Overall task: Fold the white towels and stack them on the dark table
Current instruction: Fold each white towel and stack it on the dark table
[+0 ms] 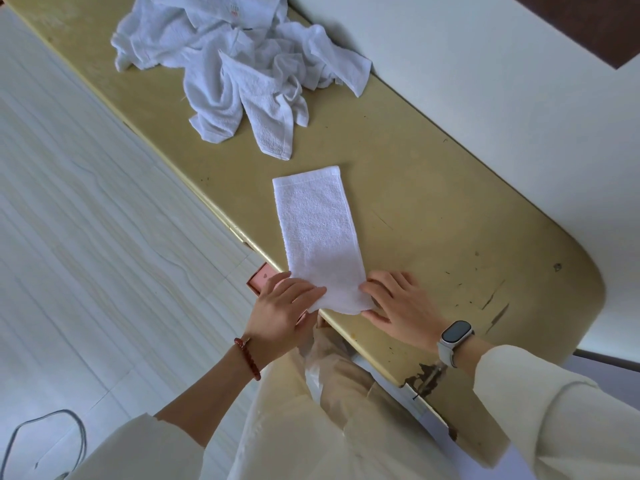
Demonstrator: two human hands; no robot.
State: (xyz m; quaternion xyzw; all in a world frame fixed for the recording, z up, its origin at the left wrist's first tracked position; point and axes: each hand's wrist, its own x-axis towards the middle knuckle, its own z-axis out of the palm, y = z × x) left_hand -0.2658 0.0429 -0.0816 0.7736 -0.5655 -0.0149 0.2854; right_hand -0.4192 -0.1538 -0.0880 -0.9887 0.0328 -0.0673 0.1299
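A white towel [320, 233], folded into a long narrow strip, lies flat on the yellowish table [433, 216], running away from me. My left hand [280, 310] pinches its near left corner, fingers curled round the edge. My right hand [398, 303] holds the near right corner, with the fingertips on top and the thumb under the edge. The near end is slightly lifted at the table's front edge. A heap of several crumpled white towels [239, 60] sits farther along the table.
A white wall [485, 64] runs along the table's right side. A pink object [258, 282] shows under the table edge by my left hand. Pale striped floor [86, 220] lies to the left, with a grey cable [45, 431] at the bottom left.
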